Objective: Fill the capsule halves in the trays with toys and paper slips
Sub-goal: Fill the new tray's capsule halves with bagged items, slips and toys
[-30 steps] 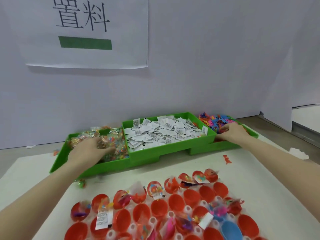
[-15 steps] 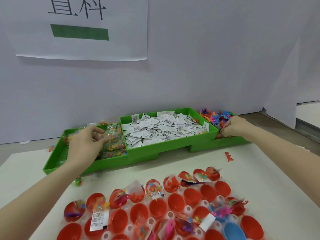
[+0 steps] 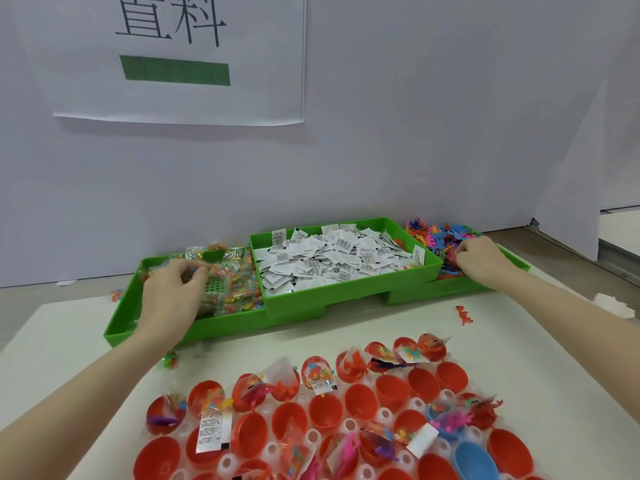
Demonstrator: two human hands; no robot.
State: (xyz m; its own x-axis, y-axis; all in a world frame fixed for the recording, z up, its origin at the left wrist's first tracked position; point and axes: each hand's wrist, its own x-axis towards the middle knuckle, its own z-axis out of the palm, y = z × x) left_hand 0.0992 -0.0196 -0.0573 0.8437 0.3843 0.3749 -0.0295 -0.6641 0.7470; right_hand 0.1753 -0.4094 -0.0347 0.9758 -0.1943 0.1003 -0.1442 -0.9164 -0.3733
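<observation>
Red capsule halves (image 3: pixel 360 401) stand in a clear tray (image 3: pixel 348 426) near me; some hold toys and slips, others are bare, and one half is blue (image 3: pixel 474 460). Three green bins sit beyond. My left hand (image 3: pixel 173 292) reaches into the left bin (image 3: pixel 121 323) and pinches a clear packet of colored beads (image 3: pixel 228 289). The middle bin (image 3: pixel 294 303) holds white paper slips (image 3: pixel 332 258). My right hand (image 3: pixel 481 259) is in the right bin (image 3: pixel 516 263), fingers curled into the small colored plastic toys (image 3: pixel 440 237); what it grips is hidden.
A white mat (image 3: pixel 398 320) covers the table. One red toy figure (image 3: pixel 464 315) lies loose on it at the right, another small toy (image 3: pixel 169 360) near my left forearm. A white wall with a printed sign (image 3: pixel 176 57) stands close behind the bins.
My left hand has moved from the packet pile's front toward the bin's back and lifted its fingers onto a packet. My right hand stays in the toy bin.
</observation>
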